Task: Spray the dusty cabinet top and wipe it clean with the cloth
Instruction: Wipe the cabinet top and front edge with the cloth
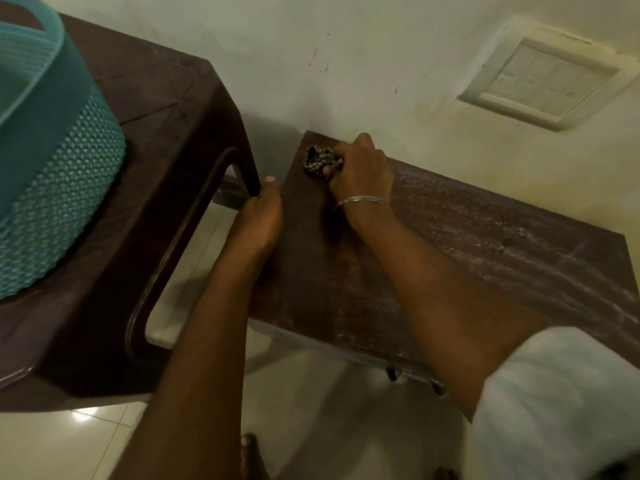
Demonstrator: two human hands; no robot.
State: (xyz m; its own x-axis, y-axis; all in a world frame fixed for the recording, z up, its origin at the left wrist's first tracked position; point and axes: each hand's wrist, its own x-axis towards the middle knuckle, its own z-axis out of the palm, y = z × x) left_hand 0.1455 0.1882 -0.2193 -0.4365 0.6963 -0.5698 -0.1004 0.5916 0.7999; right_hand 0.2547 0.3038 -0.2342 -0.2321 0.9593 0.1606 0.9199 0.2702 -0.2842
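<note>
The dark brown cabinet top [467, 258] stands against the wall, its right half grey with dust and its left part darker. My right hand [360, 171] grips a bunched patterned cloth [318, 157] and presses it on the far left corner of the top. My left hand [259, 216] rests on the cabinet's left edge, thumb lying along the top and the fingers hidden over the side. No spray bottle is in view.
A brown plastic table [156, 133] stands close on the left, with a teal plastic basket [52, 161] on it. A white switch plate [540, 81] is set in the wall above the cabinet. Pale glossy floor tiles [311, 410] lie below.
</note>
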